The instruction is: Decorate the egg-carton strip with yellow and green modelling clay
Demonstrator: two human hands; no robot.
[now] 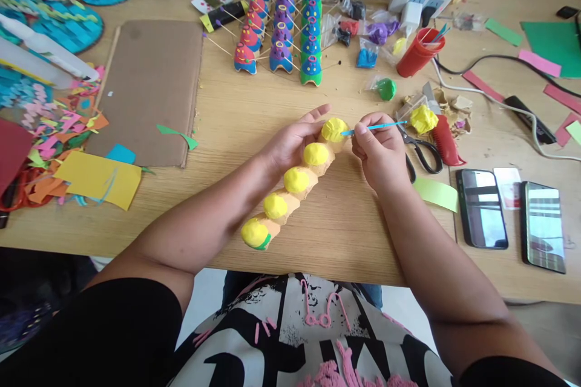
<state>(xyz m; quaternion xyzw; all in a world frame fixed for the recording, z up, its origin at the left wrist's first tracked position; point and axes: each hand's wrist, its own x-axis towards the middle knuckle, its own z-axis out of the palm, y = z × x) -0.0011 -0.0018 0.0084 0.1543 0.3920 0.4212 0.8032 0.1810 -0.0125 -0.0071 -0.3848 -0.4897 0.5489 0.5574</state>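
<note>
My left hand [290, 144] is closed around the far end of an egg-carton strip [309, 178], which slants toward me above the table. Yellow modelling clay [296, 180] caps each of its several bumps, and the nearest one also carries a green patch [264, 243]. Between the thumb and fingers of my right hand [385, 157] is a thin blue modelling tool [381, 126]. Its flat tip touches the clay on the farthest bump, which looks rougher than the others. A crumpled lump of yellow clay [423, 120] lies just beyond my right hand. The left fingertips are partly hidden behind the strip.
Three painted carton caterpillars [281, 30] with stick feelers stand at the back. Scissors [424, 154], a red cup [420, 53], bagged clay [367, 54] and two phones [482, 208] are to the right. Cardboard [147, 91] and paper scraps [54, 145] lie left.
</note>
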